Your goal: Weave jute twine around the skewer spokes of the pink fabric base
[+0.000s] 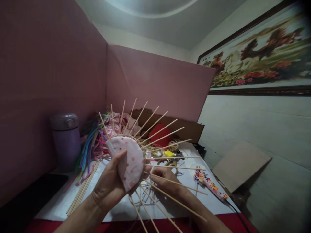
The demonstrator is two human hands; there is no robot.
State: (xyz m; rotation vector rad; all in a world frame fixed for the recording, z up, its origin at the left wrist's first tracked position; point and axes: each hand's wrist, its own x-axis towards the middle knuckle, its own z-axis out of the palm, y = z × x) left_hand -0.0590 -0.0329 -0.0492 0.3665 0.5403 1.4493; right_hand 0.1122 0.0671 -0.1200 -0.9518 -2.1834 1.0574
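My left hand (109,181) grips a half-round piece covered in white cloth with pink-red dots (133,157), thumb on its face, fingers behind. Thin wooden sticks (167,131) fan out from its curved edge, where a narrow band of woven cord (142,145) runs. My right hand (167,181) is at the right side of that edge, behind some sticks, its fingers closed in a pinch. What lies between those fingertips is hidden. Loose loops of greyish cord (148,195) lie on the table below the piece.
Loose sticks (84,187) and colourful pipe cleaners (88,152) lie left, beside a purple tumbler (65,139). Behind are pink cloth (128,122), a red piece (160,134), coiled cord (173,145), a yellow item (169,153) and scissors (174,168). A flower-patterned glue gun (210,183) with a cable lies right.
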